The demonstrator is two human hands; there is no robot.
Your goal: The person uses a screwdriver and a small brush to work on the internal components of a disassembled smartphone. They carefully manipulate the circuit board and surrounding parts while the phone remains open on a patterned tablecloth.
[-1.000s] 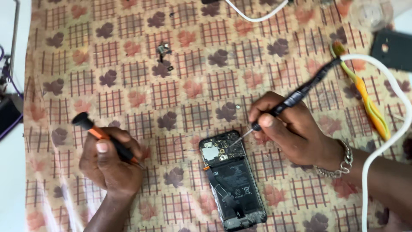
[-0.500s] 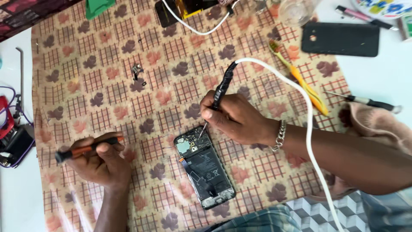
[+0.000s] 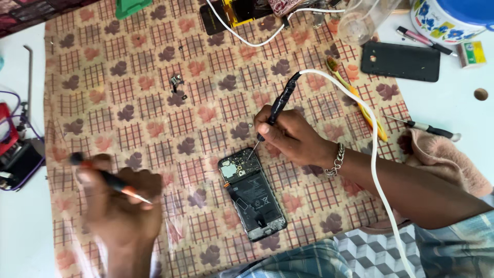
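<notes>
An opened phone (image 3: 251, 191) lies back-up on the patterned cloth (image 3: 154, 103), its battery and circuit board exposed. My right hand (image 3: 290, 138) grips a black soldering iron (image 3: 278, 105) with a white cable (image 3: 370, 154), its tip touching the top of the phone's board. My left hand (image 3: 121, 203), blurred, holds a screwdriver (image 3: 110, 180) with an orange and black handle, a hand's width left of the phone.
Small metal parts (image 3: 176, 82) lie on the cloth above. A black phone back cover (image 3: 400, 62), a second screwdriver (image 3: 429, 128), yellow tweezers (image 3: 360, 100), a pink rag (image 3: 445, 159) and a clear cup (image 3: 363, 20) sit to the right. Tools and wires (image 3: 15, 149) crowd the left edge.
The view has shifted, so the phone sits lower. My left hand has turned the screwdriver so its tip points right toward the phone. The right hand keeps the iron on the board.
</notes>
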